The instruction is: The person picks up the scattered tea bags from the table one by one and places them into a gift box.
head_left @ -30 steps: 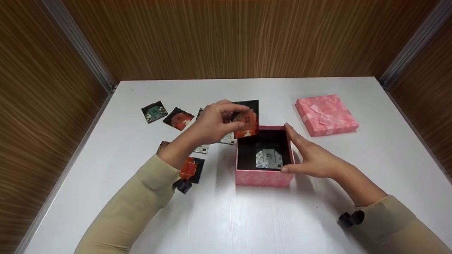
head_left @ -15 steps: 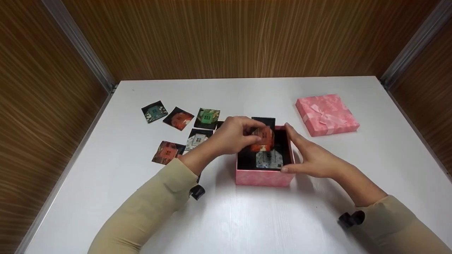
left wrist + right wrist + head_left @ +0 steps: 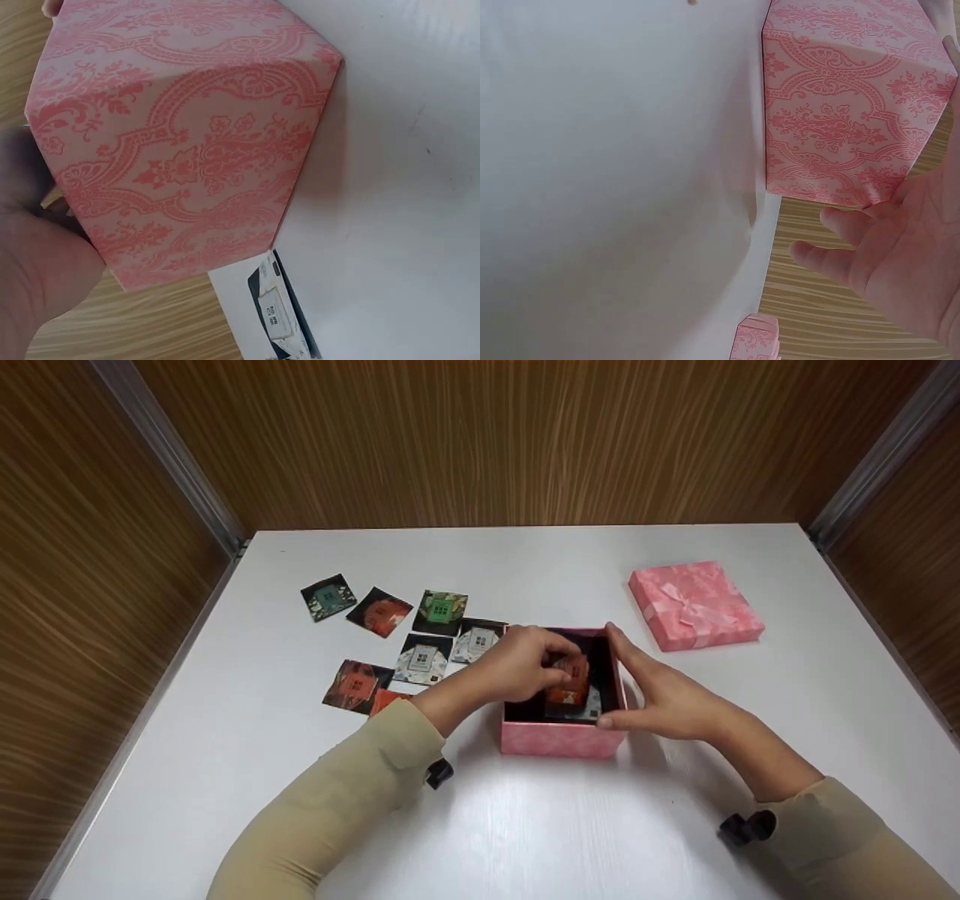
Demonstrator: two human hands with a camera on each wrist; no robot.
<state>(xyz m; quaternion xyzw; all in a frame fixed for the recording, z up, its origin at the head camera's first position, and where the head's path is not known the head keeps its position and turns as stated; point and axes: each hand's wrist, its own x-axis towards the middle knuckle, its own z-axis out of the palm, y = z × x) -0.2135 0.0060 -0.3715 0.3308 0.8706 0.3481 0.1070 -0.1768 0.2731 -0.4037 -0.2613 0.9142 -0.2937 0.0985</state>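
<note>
My left hand point(image 3: 516, 666) reaches over the left rim of a pink patterned gift box point(image 3: 562, 739), pinching a flat square sachet point(image 3: 576, 684) with a red-orange print between thumb and fingers. That sachet is inside the box opening, overlapping a pale grey-white sachet point(image 3: 594, 703) lying within. My right hand point(image 3: 667, 699) rests on the box's right side, its straight thumb at the front corner and a straight finger at the back corner. In the right wrist view, other fingers point(image 3: 840, 259) extend below the box wall point(image 3: 832, 120). The left wrist view hides the held sachet behind the box.
Left of the box, several square sachets lie on the white table point(image 3: 480, 825), among them a green one point(image 3: 439, 611), a teal one point(image 3: 328, 598) and a white one point(image 3: 422, 658). A pink lid point(image 3: 697, 604) with a ribbon bow sits at the back right. Wood-grain panels point(image 3: 480, 442) enclose the table.
My left hand has moved right and down, carrying the red-orange sachet from above the box's left back edge into its opening. My right hand has stayed on the box.
</note>
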